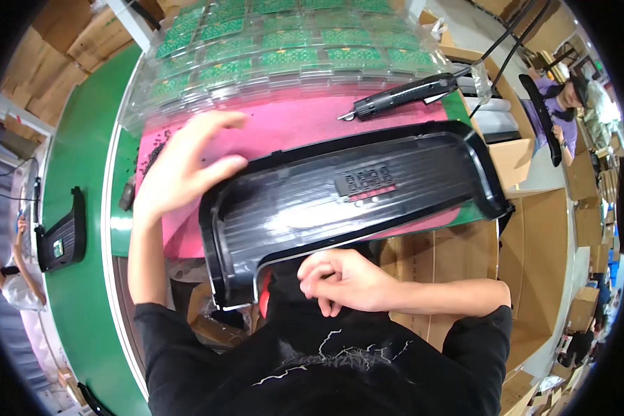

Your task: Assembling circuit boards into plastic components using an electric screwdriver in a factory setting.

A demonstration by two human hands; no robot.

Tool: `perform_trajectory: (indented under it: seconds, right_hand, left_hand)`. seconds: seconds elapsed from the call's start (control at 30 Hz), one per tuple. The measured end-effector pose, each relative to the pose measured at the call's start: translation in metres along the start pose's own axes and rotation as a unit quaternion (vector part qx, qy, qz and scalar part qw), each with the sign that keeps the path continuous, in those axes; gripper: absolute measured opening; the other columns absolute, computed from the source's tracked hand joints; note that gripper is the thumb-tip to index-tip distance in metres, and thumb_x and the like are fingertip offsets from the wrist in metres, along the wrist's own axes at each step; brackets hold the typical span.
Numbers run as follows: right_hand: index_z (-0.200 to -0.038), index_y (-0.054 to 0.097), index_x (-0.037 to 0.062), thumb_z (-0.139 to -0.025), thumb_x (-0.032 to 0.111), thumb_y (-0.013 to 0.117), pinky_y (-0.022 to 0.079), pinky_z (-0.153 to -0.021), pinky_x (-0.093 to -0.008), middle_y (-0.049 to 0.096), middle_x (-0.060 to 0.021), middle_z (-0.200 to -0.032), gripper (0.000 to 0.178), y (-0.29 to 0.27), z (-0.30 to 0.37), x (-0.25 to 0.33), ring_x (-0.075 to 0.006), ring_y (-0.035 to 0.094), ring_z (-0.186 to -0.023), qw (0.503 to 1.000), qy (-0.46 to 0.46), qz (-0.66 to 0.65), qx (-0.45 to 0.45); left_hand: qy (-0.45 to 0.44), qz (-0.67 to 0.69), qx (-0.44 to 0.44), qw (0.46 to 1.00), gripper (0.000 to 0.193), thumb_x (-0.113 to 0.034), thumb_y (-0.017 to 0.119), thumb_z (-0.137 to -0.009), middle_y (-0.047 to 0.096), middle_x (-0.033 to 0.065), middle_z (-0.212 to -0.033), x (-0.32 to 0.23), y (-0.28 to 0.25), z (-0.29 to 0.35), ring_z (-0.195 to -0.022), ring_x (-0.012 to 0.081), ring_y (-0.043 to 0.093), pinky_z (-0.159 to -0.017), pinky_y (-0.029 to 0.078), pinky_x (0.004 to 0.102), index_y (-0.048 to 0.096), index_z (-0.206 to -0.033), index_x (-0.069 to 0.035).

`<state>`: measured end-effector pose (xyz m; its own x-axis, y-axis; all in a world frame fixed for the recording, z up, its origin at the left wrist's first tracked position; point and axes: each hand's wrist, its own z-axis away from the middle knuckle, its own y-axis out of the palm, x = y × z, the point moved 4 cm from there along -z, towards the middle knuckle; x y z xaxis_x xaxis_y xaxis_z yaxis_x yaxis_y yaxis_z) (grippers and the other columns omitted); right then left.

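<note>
Landmark: the black plastic panel (291, 201), a long tray-like shell, which lay across the pink mat (284, 118) with its near-left corner jutting past the mat's near edge. Pink showed through part of its slotted patch (374, 182).

Left hand (184, 173): at the panel's far-left corner, fingers parted and bent, grip released. Thumb tip came very close to the panel's rim; contact could not be told.

Right hand (347, 281): just off the panel's near edge, in front of the wearer's torso, fingers curled inward. Could not tell whether anything small was pinched in them.

Electric screwdriver (405, 96): lay just beyond the panel's far edge, bit pointing left. Clear plastic trays (288, 57) of green circuit boards were stacked farther beyond the panel. Small black pieces (156, 154) were scattered left of the panel, partly behind the left forearm. A cardboard box (537, 256) stood to the panel's right. Well left of the panel, a second black panel (71, 236) lay on a green surface (90, 152).
</note>
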<state>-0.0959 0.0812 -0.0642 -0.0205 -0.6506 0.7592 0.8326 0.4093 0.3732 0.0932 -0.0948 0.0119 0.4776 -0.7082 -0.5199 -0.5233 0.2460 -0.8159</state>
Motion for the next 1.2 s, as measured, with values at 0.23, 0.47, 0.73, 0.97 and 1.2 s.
perform_trajectory:
  seconds: [0.23, 0.47, 0.73, 0.97, 1.2]
  right_hand:
    - [-0.11, 0.054, 0.0039, -0.088, -0.004, 0.054, 0.048, -0.065, -0.0203, 0.058, -0.0034, -0.096, 0.023, -0.04, 0.023, 0.075, -0.0075, 0.06, -0.079, 0.934, -0.214, 0.239, -0.157]
    - [-0.114, 0.052, 0.0029, -0.079, -0.003, 0.058, 0.05, -0.078, -0.0318, 0.057, -0.0121, -0.103, 0.036, -0.083, -0.048, 0.175, -0.0203, 0.059, -0.089, 0.764, -0.394, 0.435, -0.267]
    - [-0.133, 0.047, 0.0119, -0.082, 0.02, 0.066, 0.039, -0.104, -0.0467, 0.051, -0.0174, -0.13, 0.055, -0.085, -0.237, 0.283, -0.0352, 0.044, -0.125, 0.581, -0.385, 0.626, -0.349]
    - [-0.141, 0.043, 0.0204, -0.083, 0.021, 0.064, 0.033, -0.107, -0.0513, 0.052, -0.0169, -0.133, 0.061, -0.077, -0.315, 0.306, -0.0331, 0.042, -0.129, 0.55, -0.301, 0.685, -0.371]
    - [-0.137, 0.04, 0.0052, -0.085, 0.021, 0.067, 0.043, -0.098, -0.0443, 0.062, -0.0172, -0.119, 0.061, -0.058, -0.274, 0.315, -0.0333, 0.056, -0.114, 0.504, -0.466, 0.596, -0.417]
  left_hand:
    - [0.077, 0.003, 0.247, 0.966, 0.035, -0.004, 0.066, -0.078, 0.064, 0.0227, -0.096, 0.022, 0.06, -0.051, -0.1, 0.0424, 0.059, -0.088, 0.048, 0.044, 0.057, -0.111, 0.003]
    - [-0.035, 0.074, 0.25, 0.965, 0.026, -0.016, 0.069, -0.075, 0.061, 0.0178, -0.087, 0.042, 0.069, -0.052, -0.085, 0.0369, 0.06, -0.072, 0.044, 0.045, 0.056, -0.094, -0.003]
    - [-0.002, 0.079, 0.206, 0.975, 0.027, -0.025, 0.068, -0.076, 0.063, 0.0166, -0.087, 0.047, 0.071, -0.046, -0.089, 0.0363, 0.062, -0.075, 0.047, 0.0465, 0.057, -0.091, -0.004]
    - [0.008, 0.092, 0.192, 0.977, 0.025, -0.023, 0.068, -0.076, 0.066, 0.017, -0.087, 0.041, 0.067, -0.048, -0.09, 0.0368, 0.063, -0.076, 0.048, 0.0477, 0.061, -0.089, -0.003]
    - [0.032, 0.103, 0.191, 0.976, 0.025, -0.021, 0.069, -0.078, 0.061, 0.0178, -0.083, 0.043, 0.066, -0.046, -0.083, 0.0372, 0.06, -0.07, 0.045, 0.0472, 0.055, -0.087, -0.002]
